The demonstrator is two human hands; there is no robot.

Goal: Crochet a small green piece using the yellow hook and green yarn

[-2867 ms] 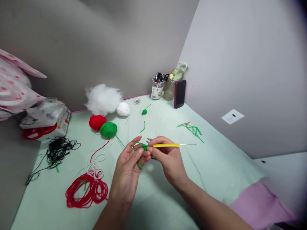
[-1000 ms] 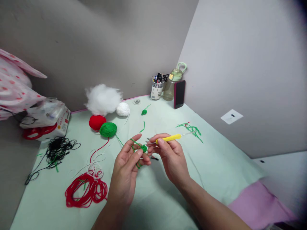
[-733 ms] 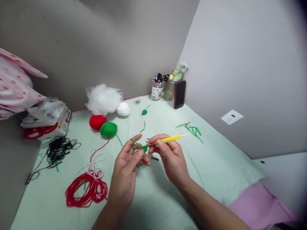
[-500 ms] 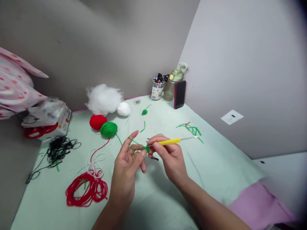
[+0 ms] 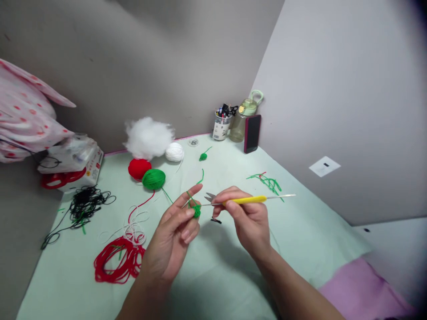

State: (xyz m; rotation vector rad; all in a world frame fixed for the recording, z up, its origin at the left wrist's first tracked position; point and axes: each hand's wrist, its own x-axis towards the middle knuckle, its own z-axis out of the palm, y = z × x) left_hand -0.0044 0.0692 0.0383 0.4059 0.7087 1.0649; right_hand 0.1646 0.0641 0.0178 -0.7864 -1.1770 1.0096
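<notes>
My left hand (image 5: pixel 180 222) pinches a small green crocheted piece (image 5: pixel 197 211) between thumb and fingers. Green yarn loops over its raised index finger. My right hand (image 5: pixel 245 218) grips a crochet hook (image 5: pixel 248 200) by its yellow handle, and the metal shaft points left with its tip at the green piece. Whether the tip sits inside a stitch is too small to tell. From a green yarn ball (image 5: pixel 154 179) a strand runs toward my left hand. Scissors (image 5: pixel 210 197) lie behind my right hand, which hides part of them.
Red yarn coils (image 5: pixel 113 262), tangled black yarn (image 5: pixel 87 205), a red yarn ball (image 5: pixel 139 169), a white yarn ball (image 5: pixel 174 152) and fluffy stuffing (image 5: pixel 149 137) lie left. Green scraps (image 5: pixel 267 182) lie right. A pen cup (image 5: pixel 221 126), bottle (image 5: pixel 237 126) and phone (image 5: pixel 252 134) stand at the back.
My right hand has moved right with the hook, drawing more of its shaft out from the green piece. My left hand has shifted slightly left and its fingers have curled in.
</notes>
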